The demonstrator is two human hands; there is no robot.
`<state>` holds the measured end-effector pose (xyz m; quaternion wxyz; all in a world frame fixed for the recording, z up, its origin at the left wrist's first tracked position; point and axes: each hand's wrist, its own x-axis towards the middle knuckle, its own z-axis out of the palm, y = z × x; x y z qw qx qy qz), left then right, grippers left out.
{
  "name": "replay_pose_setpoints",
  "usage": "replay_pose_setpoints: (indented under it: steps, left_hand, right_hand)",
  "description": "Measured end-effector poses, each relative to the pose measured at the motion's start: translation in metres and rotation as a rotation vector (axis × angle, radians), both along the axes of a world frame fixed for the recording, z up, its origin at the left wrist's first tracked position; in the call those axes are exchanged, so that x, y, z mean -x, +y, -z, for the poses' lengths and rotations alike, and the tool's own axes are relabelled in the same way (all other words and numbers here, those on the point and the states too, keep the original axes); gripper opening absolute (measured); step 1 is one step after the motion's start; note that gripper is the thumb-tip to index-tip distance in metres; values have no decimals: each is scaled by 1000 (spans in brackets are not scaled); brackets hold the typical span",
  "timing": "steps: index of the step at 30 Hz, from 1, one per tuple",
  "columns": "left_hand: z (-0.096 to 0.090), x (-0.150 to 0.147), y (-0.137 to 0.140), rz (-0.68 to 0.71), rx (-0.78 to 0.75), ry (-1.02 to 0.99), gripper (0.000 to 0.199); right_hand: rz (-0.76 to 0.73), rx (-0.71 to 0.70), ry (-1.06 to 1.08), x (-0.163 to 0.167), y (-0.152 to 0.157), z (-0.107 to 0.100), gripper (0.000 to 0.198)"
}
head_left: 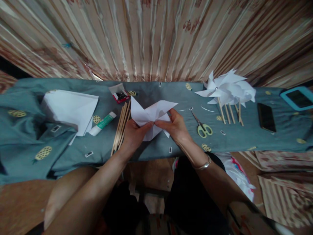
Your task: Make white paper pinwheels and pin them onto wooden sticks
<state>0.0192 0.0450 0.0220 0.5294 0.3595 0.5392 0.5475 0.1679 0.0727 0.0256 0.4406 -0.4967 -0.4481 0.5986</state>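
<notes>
A white paper pinwheel (156,112) with curled blades is held up between both hands over the cloth. My left hand (134,133) grips its left side, the thumb pressed near the centre. From the right, my right hand (177,125) pinches it, its thumb tip meeting the left one at the middle. Fingers behind the paper are hidden. Just left of my left hand lie several wooden sticks (120,129). A small red and white box (119,93) of dark pins stands open beyond them. Scissors with yellow-green handles (201,125) rest to the right of my right hand.
White paper sheets (73,109) and a green and white glue stick (102,123) lie at left. Finished pinwheels on sticks (227,89) are grouped at right, beside a dark phone (266,117) and a blue-framed device (298,98). A striped curtain (146,39) hangs behind.
</notes>
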Motion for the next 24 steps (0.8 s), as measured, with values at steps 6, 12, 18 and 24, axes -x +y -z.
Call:
replay_pose_setpoints:
  steps: [6,12,18,24]
  left_hand:
    - [-1,0,-1,-5,-2,-14,31]
    - [-1,0,1,0,-24,9,29]
    - [-5,1,3,-4,-38,57,25]
    - [-15,2,3,-39,-7,28,20]
  right_hand:
    - [-7,-9,-13,-1,-1,-3,54]
    - [20,-24,-60,0,-3,-3,53]
    - [30,-36,-31,4,-5,-3,57]
    - [2,-16,18,1,-6,-7,66]
